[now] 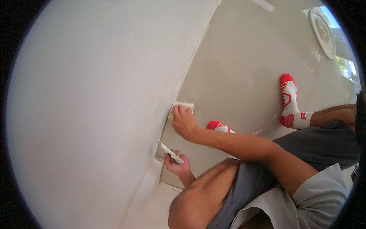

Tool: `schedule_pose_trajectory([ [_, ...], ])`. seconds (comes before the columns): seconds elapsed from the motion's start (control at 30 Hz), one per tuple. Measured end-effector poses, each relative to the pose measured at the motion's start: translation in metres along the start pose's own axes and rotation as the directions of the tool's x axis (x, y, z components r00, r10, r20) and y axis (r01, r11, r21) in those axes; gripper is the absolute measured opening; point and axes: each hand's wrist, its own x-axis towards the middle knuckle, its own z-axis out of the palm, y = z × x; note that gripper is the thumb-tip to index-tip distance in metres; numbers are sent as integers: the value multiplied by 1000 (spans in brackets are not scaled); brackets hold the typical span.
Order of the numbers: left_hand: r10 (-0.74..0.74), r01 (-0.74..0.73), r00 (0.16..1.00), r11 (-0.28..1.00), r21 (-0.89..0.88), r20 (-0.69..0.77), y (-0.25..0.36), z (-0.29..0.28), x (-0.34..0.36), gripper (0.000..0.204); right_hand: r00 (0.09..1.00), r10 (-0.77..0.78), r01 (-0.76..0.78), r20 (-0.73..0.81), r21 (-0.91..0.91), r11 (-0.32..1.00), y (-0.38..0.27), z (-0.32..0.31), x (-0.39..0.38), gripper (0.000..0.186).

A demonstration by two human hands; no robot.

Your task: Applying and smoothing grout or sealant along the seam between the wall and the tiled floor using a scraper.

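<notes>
Glossy floor (232, 57), matt wall (91, 99), cloth socks (289, 97)

Head-worn fisheye view, looking steeply down.
From near, it sees the left hand (178, 166) and right hand (185, 124) where floor (236, 76) meets wall (91, 114).

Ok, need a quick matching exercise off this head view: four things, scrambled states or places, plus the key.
Things:
1. Left hand
2. Right hand
3. Shorts
4. Oval relief plaque

States or places:
A. Dark grey
B. Higher of the two hands in view, holding a pale tool by the wall
C. Near the picture's upper right edge
D. Gripping a flat white-smeared piece

Pairs: 1-D, 2-B, 3-A, 4-C
</notes>
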Motion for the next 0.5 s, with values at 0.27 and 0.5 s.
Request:
schedule_pose_trajectory([
  [0.27,65,-57,989,997,59,-132,2,-21,-1,16,845,-427,203,322,546,813,26,-51,-4,23],
  [0.5,-213,219,971,975,49,-106,-66,83,-2,22,595,-791,761,-145,419,495,107,-140,-32,26],
])
